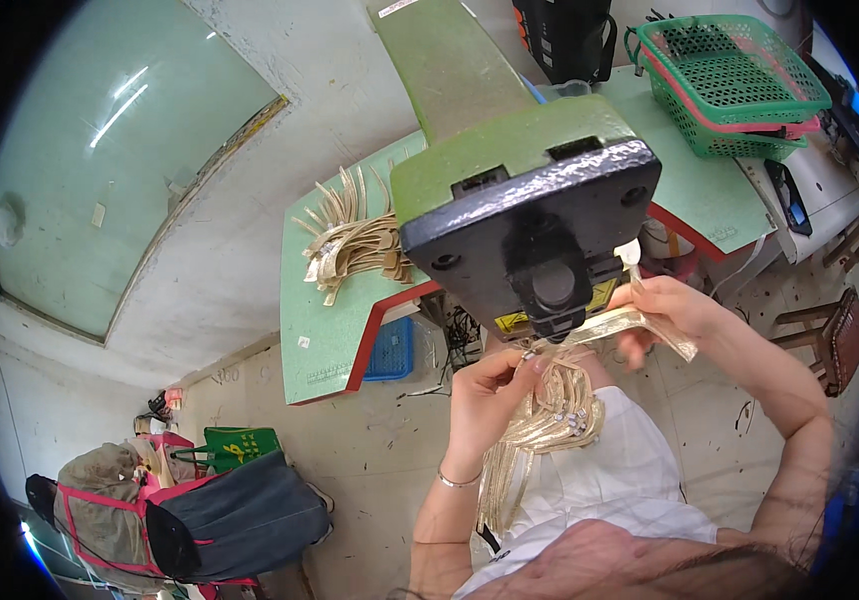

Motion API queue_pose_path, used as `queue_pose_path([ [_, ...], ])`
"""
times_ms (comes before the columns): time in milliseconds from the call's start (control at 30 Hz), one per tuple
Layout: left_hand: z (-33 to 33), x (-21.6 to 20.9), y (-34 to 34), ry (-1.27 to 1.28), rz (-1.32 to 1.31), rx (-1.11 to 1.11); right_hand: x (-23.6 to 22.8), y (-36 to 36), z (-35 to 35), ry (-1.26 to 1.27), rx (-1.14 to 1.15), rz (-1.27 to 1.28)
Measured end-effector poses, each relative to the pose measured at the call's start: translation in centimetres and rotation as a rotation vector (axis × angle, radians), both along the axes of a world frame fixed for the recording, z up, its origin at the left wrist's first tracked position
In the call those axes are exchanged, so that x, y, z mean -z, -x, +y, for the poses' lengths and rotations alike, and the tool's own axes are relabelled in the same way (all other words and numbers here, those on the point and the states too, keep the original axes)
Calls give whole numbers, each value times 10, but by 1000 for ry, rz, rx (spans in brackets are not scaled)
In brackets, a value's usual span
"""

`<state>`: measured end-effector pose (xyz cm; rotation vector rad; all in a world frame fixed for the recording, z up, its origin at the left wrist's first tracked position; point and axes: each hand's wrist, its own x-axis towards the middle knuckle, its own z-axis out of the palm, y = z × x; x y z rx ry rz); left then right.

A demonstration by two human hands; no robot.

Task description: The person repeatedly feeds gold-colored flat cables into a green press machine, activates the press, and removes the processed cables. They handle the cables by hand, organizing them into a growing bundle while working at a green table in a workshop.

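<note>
My left hand is closed, thumb and fingers pinching the end of a gold strap piece just below the nozzle of a green and black machine. To the right, my right hand has its fingers curled round the other part of that strap, which bends downward there. A bundle of gold straps with small shiny ornaments hangs under my left hand, over a white garment on my lap. The machine's head hides part of the work above my hands.
On the green table left of the machine lies a pile of gold straps. Stacked green and pink baskets and a phone are at the right. A blue crate sits below; a clothes-draped chair stands lower left, a stool right.
</note>
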<state>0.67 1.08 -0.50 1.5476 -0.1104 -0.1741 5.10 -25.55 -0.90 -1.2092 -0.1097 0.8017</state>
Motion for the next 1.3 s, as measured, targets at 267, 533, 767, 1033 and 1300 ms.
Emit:
queue_pose_path([
  [267,-18,-9,-2,136,135,-30,-7,14,-9,-350,112,-111],
  [533,-12,-6,5,94,85,-109,-8,1,-6,-13,161,-144],
  [767,-4,0,25,170,73,-290,-28,3,21,409,139,-689],
  [1033,26,16,46,258,62,-482,-43,9,49,377,-12,-762],
  [1300,53,29,45,297,211,-426,-36,8,68,427,103,-742],
])
